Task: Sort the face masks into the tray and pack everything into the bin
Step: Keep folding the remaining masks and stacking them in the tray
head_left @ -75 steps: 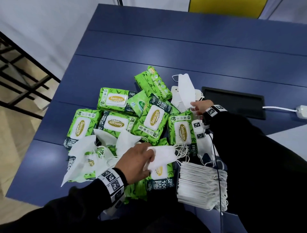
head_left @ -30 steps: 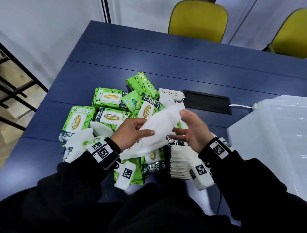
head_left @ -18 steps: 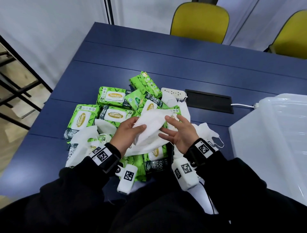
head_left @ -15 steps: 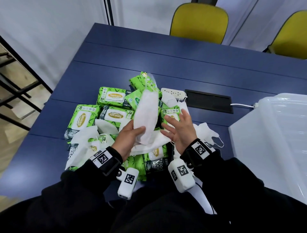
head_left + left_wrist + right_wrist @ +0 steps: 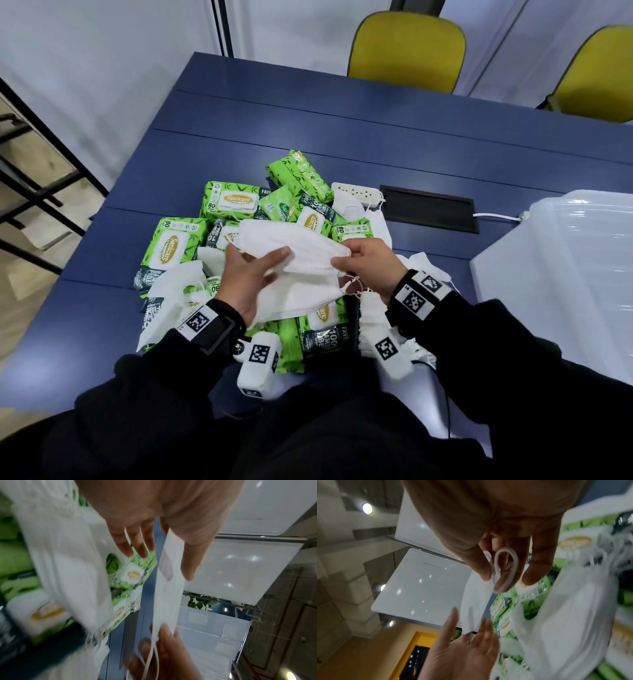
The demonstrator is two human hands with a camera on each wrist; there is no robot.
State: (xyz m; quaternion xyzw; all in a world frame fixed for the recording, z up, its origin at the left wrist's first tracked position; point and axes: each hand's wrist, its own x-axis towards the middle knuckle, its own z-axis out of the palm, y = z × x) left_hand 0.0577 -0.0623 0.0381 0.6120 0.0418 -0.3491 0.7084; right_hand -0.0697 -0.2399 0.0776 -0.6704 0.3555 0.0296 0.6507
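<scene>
Your left hand (image 5: 248,277) holds one end of a white face mask (image 5: 294,248), thumb on top and fingers beneath, while your right hand (image 5: 368,265) pinches the other end (an ear loop (image 5: 506,570) curls between those fingertips). You hold it above the heap of green wipe packs (image 5: 171,250) on the blue table (image 5: 342,137). The clear bin (image 5: 565,260) stands to your right.
</scene>
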